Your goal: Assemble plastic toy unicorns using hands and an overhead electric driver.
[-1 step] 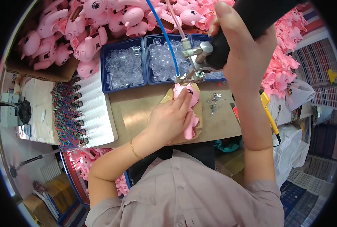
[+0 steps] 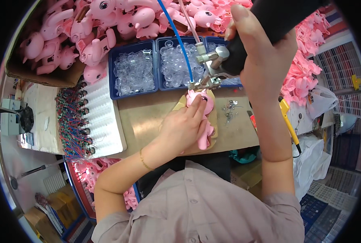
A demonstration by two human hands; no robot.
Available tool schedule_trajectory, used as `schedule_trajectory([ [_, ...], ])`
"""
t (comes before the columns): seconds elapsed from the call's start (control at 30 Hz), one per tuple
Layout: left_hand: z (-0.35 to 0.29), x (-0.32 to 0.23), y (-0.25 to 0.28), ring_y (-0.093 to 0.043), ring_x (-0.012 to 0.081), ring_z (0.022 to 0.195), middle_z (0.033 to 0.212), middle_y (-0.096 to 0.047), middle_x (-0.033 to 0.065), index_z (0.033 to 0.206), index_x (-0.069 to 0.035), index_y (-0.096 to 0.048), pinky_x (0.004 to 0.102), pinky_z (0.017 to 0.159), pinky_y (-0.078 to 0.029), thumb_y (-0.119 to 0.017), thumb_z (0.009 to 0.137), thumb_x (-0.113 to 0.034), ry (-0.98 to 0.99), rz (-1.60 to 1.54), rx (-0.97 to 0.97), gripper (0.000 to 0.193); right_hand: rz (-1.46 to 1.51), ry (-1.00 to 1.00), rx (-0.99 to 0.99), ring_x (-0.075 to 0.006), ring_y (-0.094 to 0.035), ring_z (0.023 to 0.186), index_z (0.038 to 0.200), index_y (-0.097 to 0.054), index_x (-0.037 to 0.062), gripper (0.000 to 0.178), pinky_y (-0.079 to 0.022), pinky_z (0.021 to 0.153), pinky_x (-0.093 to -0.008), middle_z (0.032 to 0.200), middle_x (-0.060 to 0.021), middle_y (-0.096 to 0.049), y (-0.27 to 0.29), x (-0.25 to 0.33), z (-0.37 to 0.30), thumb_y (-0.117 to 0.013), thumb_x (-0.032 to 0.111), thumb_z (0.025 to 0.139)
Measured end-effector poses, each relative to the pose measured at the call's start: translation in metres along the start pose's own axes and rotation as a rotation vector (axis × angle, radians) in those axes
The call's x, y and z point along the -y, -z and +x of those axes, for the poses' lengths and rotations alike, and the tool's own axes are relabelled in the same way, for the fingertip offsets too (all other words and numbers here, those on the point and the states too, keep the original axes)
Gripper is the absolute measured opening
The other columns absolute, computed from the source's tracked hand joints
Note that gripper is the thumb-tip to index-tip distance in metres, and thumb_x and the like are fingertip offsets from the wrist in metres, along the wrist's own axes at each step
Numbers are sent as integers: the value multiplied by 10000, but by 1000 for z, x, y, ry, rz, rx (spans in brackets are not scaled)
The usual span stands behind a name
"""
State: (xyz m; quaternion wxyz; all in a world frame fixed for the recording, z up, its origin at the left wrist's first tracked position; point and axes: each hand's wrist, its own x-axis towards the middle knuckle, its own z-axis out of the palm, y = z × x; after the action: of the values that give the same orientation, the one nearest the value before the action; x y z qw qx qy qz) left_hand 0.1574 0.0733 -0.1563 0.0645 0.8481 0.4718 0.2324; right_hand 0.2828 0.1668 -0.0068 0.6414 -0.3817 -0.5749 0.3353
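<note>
A pink plastic toy animal with a big painted eye lies on its side in a yellow holder on the bench. Across its head and body, my left hand presses it down, index and middle fingers stretched near the eye and the thumb hidden. My right hand is wrapped round the thick black handle of a power tool, which looks like a hose-fed screwdriver. The tool's metal head meets or hovers just above the top of the toy's head; I cannot tell whether they touch.
Blue bins of clear plastic parts line the back of the bench. Left are a white foam tray, wired parts and a carton of pink toys. Small metal screws and a yellow-handled tool lie right. A blue hose hangs overhead.
The power tool and my right hand have shifted down very slightly. My left hand and the toy stay put.
</note>
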Motion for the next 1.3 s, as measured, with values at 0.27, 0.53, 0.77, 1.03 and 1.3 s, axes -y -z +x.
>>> schedule_trajectory([
  [0.27,1,2,1,-619,202,699,1213,-602,154,1145,1,-590,313,598,-517,-619,802,-250,-20,-23,-29,427,207,119,55,-119,-555,582,882,-576,-22,125,-454,576,-251,676,-66,-569,-8,-1,-12,-648,53,815],
  [0.53,-1,2,1,-603,168,689,1283,-561,123,1212,-10,-561,287,618,-521,-617,713,-153,-43,72,9,522,-29,186,-210,-82,-489,535,1158,-522,-66,420,-396,514,-205,650,-31,-518,-5,64,-1,-592,218,856],
  [0.77,-6,4,-2,-611,166,689,1275,-569,113,1218,-6,-559,274,613,-518,-608,728,-138,-38,84,-2,510,158,224,59,-167,-558,585,820,-590,-33,152,-465,575,-281,680,-85,-568,29,32,-25,-633,112,825],
  [1.03,-3,-2,4,-611,170,660,1281,-557,83,1171,-8,-576,300,573,-521,-626,714,-154,8,99,67,482,126,153,22,-135,-543,557,1031,-537,-65,251,-450,554,-258,661,-73,-560,23,17,-42,-609,69,832],
  [1.3,-5,4,0,-631,181,683,1301,-556,86,1228,-18,-550,309,578,-523,-585,762,-163,-7,133,51,489,54,232,183,-145,-536,583,828,-574,-17,225,-450,566,-268,670,-65,-551,48,14,-18,-551,199,888],
])
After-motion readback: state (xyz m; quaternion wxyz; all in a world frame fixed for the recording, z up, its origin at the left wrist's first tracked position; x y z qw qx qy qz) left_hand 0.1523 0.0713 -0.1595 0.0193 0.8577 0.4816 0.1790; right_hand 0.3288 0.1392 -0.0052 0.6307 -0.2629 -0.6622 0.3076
